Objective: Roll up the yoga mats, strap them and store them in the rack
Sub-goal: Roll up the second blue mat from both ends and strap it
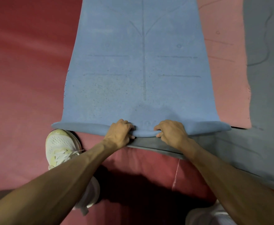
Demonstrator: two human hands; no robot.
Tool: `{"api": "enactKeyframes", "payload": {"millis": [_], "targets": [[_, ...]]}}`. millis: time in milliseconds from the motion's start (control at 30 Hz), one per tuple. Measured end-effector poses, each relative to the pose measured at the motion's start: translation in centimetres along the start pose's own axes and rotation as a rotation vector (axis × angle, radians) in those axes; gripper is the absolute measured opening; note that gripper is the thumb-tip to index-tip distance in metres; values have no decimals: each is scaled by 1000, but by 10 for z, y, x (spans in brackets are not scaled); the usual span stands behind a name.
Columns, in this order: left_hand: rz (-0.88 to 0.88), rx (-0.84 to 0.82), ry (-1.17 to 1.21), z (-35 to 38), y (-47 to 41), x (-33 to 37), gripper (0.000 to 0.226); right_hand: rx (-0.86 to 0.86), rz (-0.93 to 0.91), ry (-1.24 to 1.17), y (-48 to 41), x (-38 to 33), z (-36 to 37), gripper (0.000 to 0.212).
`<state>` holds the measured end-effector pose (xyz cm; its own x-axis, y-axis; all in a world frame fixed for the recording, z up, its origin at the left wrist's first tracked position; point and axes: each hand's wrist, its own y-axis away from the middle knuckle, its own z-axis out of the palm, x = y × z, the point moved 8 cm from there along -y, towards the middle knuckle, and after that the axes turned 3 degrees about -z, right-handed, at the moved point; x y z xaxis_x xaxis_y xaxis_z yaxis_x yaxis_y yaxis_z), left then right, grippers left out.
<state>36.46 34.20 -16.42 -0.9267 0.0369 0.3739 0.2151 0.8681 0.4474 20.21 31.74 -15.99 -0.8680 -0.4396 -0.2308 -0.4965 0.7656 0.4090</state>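
Blue mat, near end curled.
Both my hands, L [120, 133] & R [171, 132], had fingers clamped on the blue mat [138, 70] edge; pink mat [227, 78] lay just beside it, R side.

Head view, steeply downward, close.

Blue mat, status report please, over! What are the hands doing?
Left hand and right hand both gripping the near edge. Blue mat barely curled, nearly all flat. White shoe beside its left corner; pink mat and grey mat underneath.
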Motion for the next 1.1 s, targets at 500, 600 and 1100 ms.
{"api": "enactKeyframes", "payload": {"millis": [500, 600, 1100], "targets": [[-165, -85, 179, -15, -22, -15, 15, 116, 16, -193, -6, 11, -17, 13], [-176, -37, 179, -18, -25, -16, 12, 311, -97, -124, -9, 1, -25, 17], [-191, 77, 153, -24, -27, -13, 21, 361, -242, 247, 13, -14, -22, 43]]}}
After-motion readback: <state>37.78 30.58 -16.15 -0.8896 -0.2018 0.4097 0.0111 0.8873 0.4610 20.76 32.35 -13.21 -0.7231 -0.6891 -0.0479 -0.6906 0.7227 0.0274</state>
